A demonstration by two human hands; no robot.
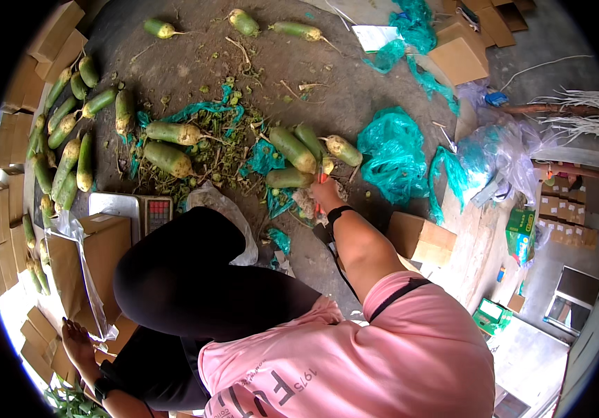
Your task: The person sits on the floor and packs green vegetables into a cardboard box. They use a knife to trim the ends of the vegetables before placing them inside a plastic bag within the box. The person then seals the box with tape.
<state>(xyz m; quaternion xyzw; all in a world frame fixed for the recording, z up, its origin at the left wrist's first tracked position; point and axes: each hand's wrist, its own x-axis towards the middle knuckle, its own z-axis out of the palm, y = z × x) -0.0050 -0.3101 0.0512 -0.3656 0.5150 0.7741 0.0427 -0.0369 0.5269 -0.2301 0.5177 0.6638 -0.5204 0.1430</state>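
My right hand (325, 193) is closed around a small tool with an orange-red handle (322, 178), probably a knife; its working end is hard to make out. It meets a cluster of green radishes on the ground, including a thick one (293, 149), a lower one (288, 178) and one with a pale end (344, 150) to the right. Far off at the lower left, my left hand (77, 345) has its fingers extended and nothing visible in it. Beside it stands a cardboard box (95, 256) with a clear plastic bag (77, 235) over its edge.
Leaf trimmings (210, 141) and two more radishes (168, 159) cover the ground ahead. Several radishes (66, 162) are piled at left, by a scale with a keypad (158, 211). A teal plastic bag (393, 157) and an opened carton (419, 237) lie to the right.
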